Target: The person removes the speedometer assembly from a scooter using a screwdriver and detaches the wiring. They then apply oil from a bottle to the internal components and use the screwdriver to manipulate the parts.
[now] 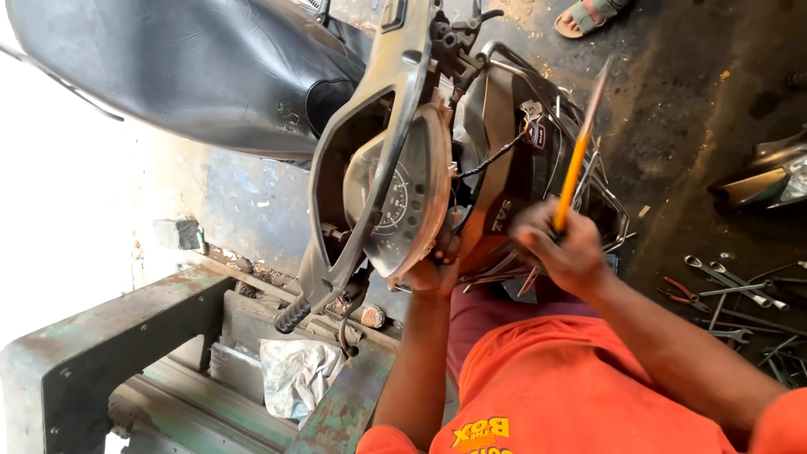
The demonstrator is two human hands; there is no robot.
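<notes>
The right hand [565, 250] is clenched in a fist around the lower end of a yellow-handled screwdriver [578, 155], whose handle and metal shaft rise up and slightly to the right above the knuckles, blurred at the far tip. The left hand [435, 267] is just left of it, fingers curled shut on the near edge of the scooter's instrument cluster [395, 202], a round dial unit tilted out of its housing. The grey handlebar cover [370, 143] frames the cluster on its left, and a black rubber grip [292, 315] sticks out at its near-left end. Behind the cluster, loose black wires [496, 155] run over the scooter's front body. The black seat [168, 67] fills the far left.

Near left stands a worn green metal bench [76, 353], trough-like, holding a crumpled whitish cloth [294, 374] in its hollow. On the dark floor to the right lie several spanners and pliers [731, 290], scattered loose. At the far edge a sandalled foot [584, 15] of another person shows.
</notes>
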